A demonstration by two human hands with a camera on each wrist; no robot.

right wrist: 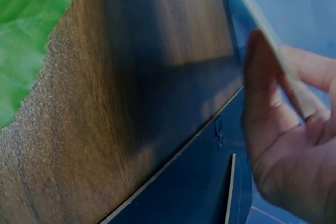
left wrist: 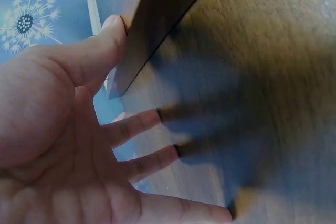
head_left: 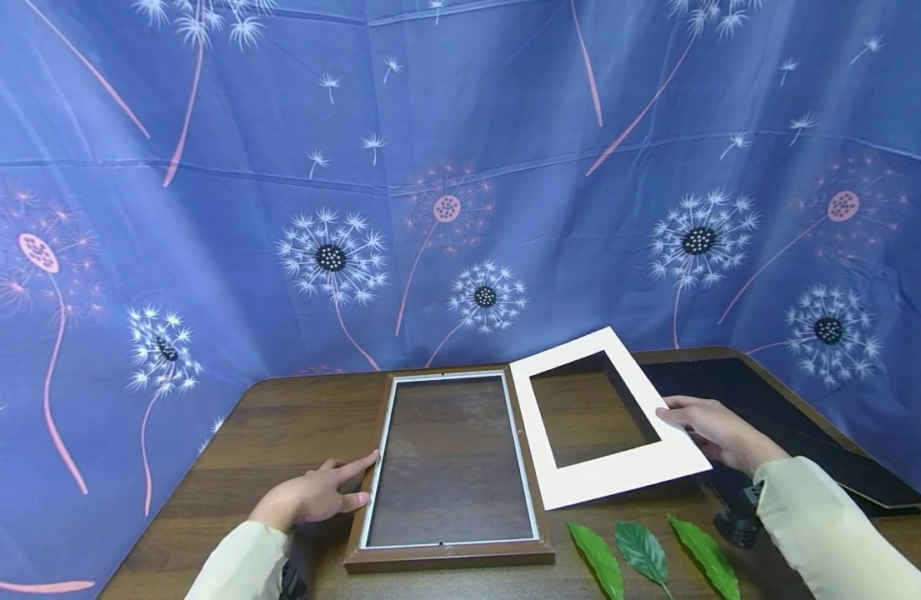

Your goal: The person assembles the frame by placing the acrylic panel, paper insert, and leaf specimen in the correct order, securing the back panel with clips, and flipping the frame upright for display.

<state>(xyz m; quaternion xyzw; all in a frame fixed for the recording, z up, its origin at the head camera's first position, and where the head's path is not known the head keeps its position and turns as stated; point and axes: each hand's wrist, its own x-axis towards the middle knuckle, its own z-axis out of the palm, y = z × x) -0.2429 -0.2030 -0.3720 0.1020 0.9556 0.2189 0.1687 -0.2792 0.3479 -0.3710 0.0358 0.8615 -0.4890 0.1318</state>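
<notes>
A brown wooden picture frame (head_left: 448, 557) with a pale inner edge lies on the table, its clear pane showing the wood below. My left hand (head_left: 313, 496) touches its left side with thumb and index finger; in the left wrist view the other fingers (left wrist: 152, 162) are spread straight down onto the tabletop. At the right, my right hand (head_left: 718, 429) pinches the right edge of a white mat board (head_left: 618, 479) with a rectangular window. The mat is tilted, its left side overlapping the frame's right edge in the head view.
Three green leaves (head_left: 598, 557) lie at the table's front, right of the frame. A black backing board (head_left: 700, 379) with a stand rests at the right on the wooden table (head_left: 280, 425). Behind hangs a blue dandelion-print cloth (head_left: 430, 125).
</notes>
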